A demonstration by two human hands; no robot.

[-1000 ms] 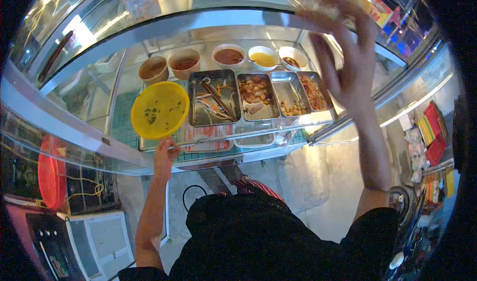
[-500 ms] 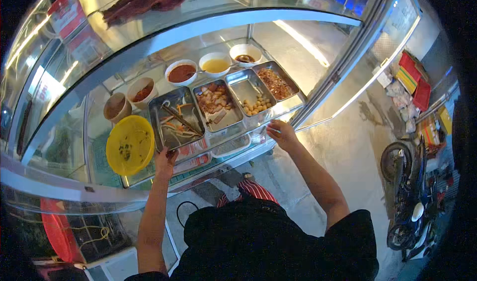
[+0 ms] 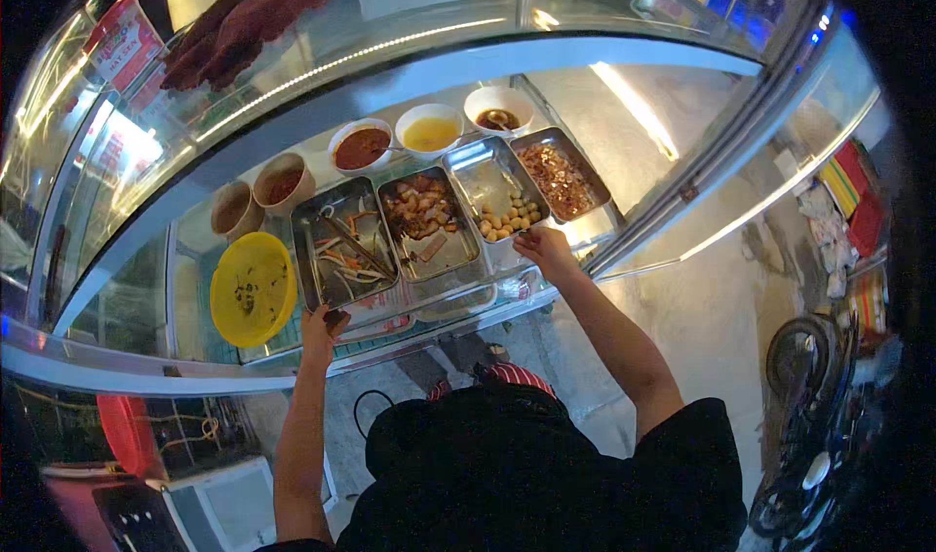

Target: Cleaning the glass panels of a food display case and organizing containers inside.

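Shiny, smooth metal is seen in the tray of round pieces touched at its near rim by the right hand, and in the tray of tongs whose near edge lies under the grip of the left hand. Just left of that grip, a matt yellow plastic plate is set. Beyond both grips, glossy bowls, seemingly ceramic or plastic, are ranged under clear, reflective glass.
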